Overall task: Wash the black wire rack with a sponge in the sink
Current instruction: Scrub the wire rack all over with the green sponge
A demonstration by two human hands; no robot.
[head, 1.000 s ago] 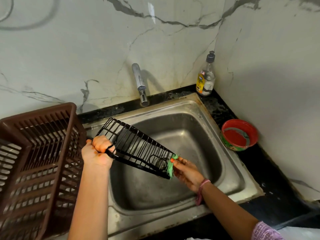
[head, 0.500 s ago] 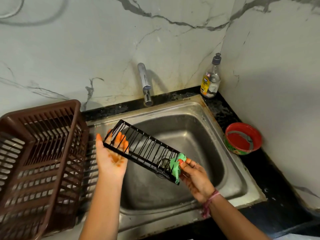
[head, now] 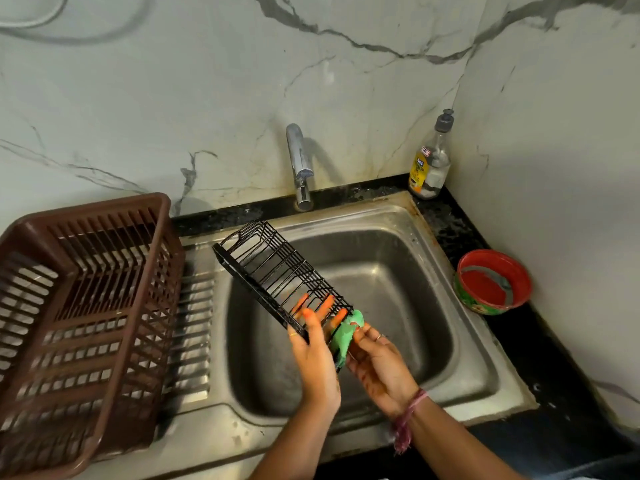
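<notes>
The black wire rack (head: 273,271) hangs tilted over the steel sink (head: 485,358), its far end up towards the tap. My left hand (head: 315,348) holds the rack's near end, thumb on the frame and fingers behind the wires. A green sponge (head: 344,332) is pinched by my right hand (head: 377,365) against that same near end. Part of the sponge is hidden between the two hands.
A brown plastic drying basket (head: 79,306) stands on the drainboard at the left. The tap (head: 299,168) rises behind the sink, no water running. A dish-soap bottle (head: 429,161) stands in the back corner, a red tub (head: 493,282) on the black counter at the right.
My left hand let go of the rack's far end and slid down to grip the near end beside the sponge. The rack's far end has swung up towards the tap.
</notes>
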